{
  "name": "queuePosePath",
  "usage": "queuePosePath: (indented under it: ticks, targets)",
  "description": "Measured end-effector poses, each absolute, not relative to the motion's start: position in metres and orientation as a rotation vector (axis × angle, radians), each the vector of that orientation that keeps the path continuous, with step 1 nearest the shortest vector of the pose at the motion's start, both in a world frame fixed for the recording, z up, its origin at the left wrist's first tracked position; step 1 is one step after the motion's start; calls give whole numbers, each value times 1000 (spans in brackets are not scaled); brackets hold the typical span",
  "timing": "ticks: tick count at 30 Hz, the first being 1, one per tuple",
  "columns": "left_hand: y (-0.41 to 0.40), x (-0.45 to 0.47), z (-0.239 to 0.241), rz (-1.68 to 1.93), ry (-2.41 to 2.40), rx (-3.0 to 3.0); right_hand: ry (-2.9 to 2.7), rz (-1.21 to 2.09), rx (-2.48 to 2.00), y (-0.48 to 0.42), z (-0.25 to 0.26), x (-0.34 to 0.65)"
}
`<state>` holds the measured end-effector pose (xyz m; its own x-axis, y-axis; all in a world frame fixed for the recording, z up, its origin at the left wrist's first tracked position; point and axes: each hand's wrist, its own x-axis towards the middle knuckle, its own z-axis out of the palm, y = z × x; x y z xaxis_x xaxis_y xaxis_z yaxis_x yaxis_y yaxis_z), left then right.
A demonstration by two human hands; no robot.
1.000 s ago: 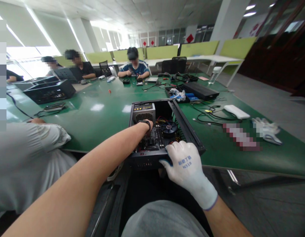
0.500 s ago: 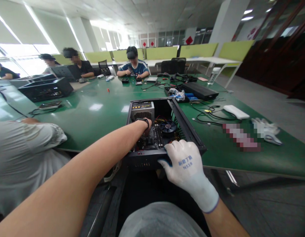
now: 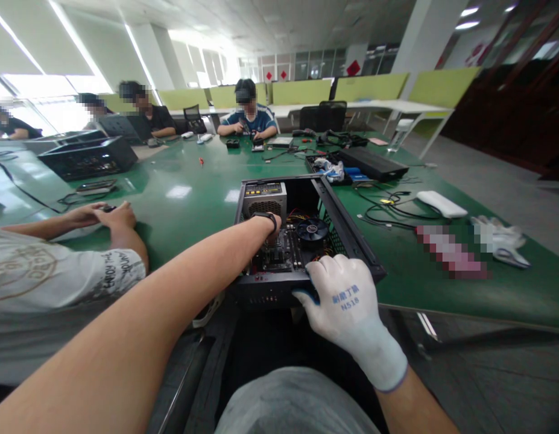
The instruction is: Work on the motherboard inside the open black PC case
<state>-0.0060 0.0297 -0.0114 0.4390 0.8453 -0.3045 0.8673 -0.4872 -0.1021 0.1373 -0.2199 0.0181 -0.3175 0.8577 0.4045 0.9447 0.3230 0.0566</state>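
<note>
An open black computer case [image 3: 351, 241] lies on the green table [image 3: 189, 199] in front of me, near the front edge. My left hand [image 3: 271, 232], with a black band on the wrist, reaches down inside the case over the motherboard [image 3: 279, 256]; its fingers are hidden. A round CPU fan [image 3: 312, 229] sits just right of that hand, and the grey power supply [image 3: 263, 199] lies behind it. My right hand [image 3: 340, 295], in a white glove, is closed over the case's near rim.
A person in a grey shirt sits close on my left, both hands [image 3: 105, 214] on the table. Another open case [image 3: 87, 158] stands far left. Cables [image 3: 383, 211], a white block [image 3: 442, 204] and gloves [image 3: 500, 238] lie at right. Several people sit at the far side.
The view has shifted slightly, so the neighbour's hands on the table now show. My two hands stay where they were on and in the case.
</note>
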Motion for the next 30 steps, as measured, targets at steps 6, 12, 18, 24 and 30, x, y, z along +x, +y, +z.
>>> queuePosePath:
  ticks: [6, 12, 18, 24, 30]
  targets:
    - [14, 2, 8, -912, 1579, 2557, -2294, -425, -1618, -219, 21, 137]
    - [4, 4, 18, -1007, 1538, 2571, -2288, -421, -1629, -219, 19, 137]
    - [9, 5, 13, -927, 1561, 2574, -2293, -425, -1634, -220, 19, 138]
    - [12, 4, 10, -923, 1564, 2575, -2293, -429, -1630, -220, 18, 138]
    - [15, 5, 6, -979, 1544, 2607, -2288, -425, -1620, -219, 18, 138]
